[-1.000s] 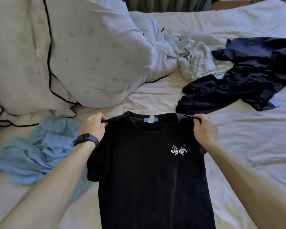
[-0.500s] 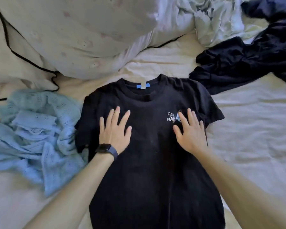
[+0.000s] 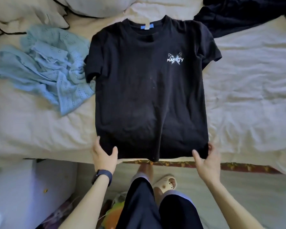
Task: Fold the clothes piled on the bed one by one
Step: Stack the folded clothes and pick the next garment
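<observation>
Bed, hands now at shirt hem

A cream slipper sits on the floor below and between the left hand and the right hand, beside dark shorts. A dark watch circles the left wrist. A black-piped pillow lies far above the left hand.
</observation>
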`<state>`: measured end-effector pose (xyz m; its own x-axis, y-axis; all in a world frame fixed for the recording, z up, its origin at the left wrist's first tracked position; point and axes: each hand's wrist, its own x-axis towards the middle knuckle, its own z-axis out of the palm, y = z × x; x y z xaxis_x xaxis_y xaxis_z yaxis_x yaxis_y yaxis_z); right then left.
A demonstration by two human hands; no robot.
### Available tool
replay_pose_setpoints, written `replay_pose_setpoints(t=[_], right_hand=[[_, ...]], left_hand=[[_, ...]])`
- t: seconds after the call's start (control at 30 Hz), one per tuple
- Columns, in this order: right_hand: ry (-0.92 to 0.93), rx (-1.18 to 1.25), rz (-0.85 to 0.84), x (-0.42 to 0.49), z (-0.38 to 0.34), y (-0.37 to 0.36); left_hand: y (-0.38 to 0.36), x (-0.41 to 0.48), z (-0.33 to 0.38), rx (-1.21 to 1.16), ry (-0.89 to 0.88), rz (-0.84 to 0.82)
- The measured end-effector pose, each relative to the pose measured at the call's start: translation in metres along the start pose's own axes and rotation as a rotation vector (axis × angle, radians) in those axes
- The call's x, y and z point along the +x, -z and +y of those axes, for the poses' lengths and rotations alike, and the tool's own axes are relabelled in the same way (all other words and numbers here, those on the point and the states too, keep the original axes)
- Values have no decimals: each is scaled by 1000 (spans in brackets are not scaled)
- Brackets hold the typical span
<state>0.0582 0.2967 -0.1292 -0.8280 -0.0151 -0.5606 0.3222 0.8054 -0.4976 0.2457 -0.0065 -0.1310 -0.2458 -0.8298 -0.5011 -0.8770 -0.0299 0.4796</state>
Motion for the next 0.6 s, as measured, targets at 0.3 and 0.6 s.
replay_pose_setpoints(t=[0.3,0.6], right_hand=[[-125,332,90,19,23,32],[-198,292,160,17,26,22]], left_hand=[[41,20,-36,-269,80,-161],[54,17,-48,-717,430,-362]])
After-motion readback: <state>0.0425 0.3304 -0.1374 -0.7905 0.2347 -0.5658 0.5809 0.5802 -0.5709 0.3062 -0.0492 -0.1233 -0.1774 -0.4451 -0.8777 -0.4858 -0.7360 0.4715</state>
